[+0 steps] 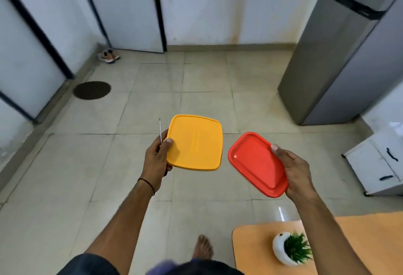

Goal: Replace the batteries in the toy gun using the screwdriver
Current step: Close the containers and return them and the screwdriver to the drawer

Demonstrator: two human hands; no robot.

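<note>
My left hand (157, 158) grips a square yellow plastic lid (196, 142) by its left edge, thumb on top. In the same hand is a thin screwdriver (160, 131), its metal shaft pointing up beside the lid. My right hand (293, 171) holds a red rectangular plastic lid (256, 163) by its right edge, tilted toward me. Both lids are held out in the air over the tiled floor. No toy gun or batteries are in view.
An orange table (359, 242) with a small potted plant (291, 248) is at the lower right. A grey refrigerator (340, 56) stands at the right, with a white cabinet (377, 165) beside it. Shoes (108, 55) and a round mat (92, 90) lie by the doors. My bare foot (204, 246) is below.
</note>
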